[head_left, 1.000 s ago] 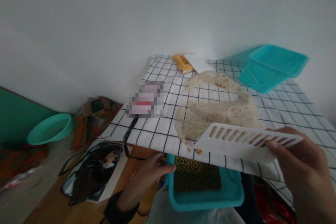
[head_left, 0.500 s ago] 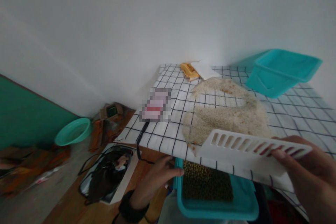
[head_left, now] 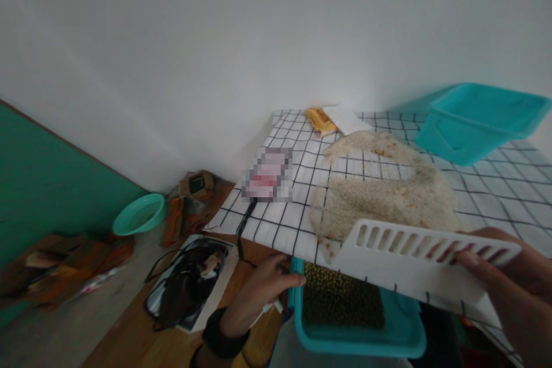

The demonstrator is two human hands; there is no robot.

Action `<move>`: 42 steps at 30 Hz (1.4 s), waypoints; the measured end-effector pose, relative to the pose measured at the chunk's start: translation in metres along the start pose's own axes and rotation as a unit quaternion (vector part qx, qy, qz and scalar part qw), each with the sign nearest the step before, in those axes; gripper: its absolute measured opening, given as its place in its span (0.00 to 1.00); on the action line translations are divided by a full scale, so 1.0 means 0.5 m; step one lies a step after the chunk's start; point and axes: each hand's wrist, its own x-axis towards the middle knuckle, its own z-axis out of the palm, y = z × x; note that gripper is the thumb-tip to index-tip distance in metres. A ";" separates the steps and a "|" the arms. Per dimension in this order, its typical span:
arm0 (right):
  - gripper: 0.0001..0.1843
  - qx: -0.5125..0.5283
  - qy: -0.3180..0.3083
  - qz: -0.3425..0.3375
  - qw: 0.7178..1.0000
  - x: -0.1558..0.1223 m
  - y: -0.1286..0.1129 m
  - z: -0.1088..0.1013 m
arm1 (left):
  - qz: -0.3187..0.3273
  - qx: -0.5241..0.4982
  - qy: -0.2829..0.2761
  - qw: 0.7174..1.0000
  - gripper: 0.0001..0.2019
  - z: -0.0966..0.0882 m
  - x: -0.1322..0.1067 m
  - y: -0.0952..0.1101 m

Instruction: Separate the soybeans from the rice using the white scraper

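My right hand (head_left: pixel 513 276) is closed on a white slotted plastic panel (head_left: pixel 401 256), its fingers showing through the slots. The panel stands on edge near the front of the checked tablecloth (head_left: pixel 287 215), beside a spread of pale, sand-like grain (head_left: pixel 383 198) with a few orange bits in it. Below the table edge, my left hand (head_left: pixel 276 279) grips the left rim of a teal plastic bin (head_left: pixel 362 346), thumb over the rim. Inside the bin lie yellowish and dark green grains (head_left: pixel 345 302). Some of the left fingers are hidden.
Another teal bin (head_left: pixel 478 126) stands at the back right of the table. A yellow packet (head_left: pixel 321 121) and white paper (head_left: pixel 347 119) lie by the wall. A blurred-out phone-like object (head_left: pixel 268 175) with a black cable lies left. A box with a dark bag (head_left: pixel 185 287) sits below.
The view has turned a little left, so the scene sits further right. Both hands keep their grips on the panel and the bin rim, with little movement otherwise.
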 end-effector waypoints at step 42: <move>0.19 -0.003 0.035 -0.012 0.999 -0.006 0.014 0.065 | 0.012 0.013 -0.024 1.000 0.07 -0.012 0.014 -0.017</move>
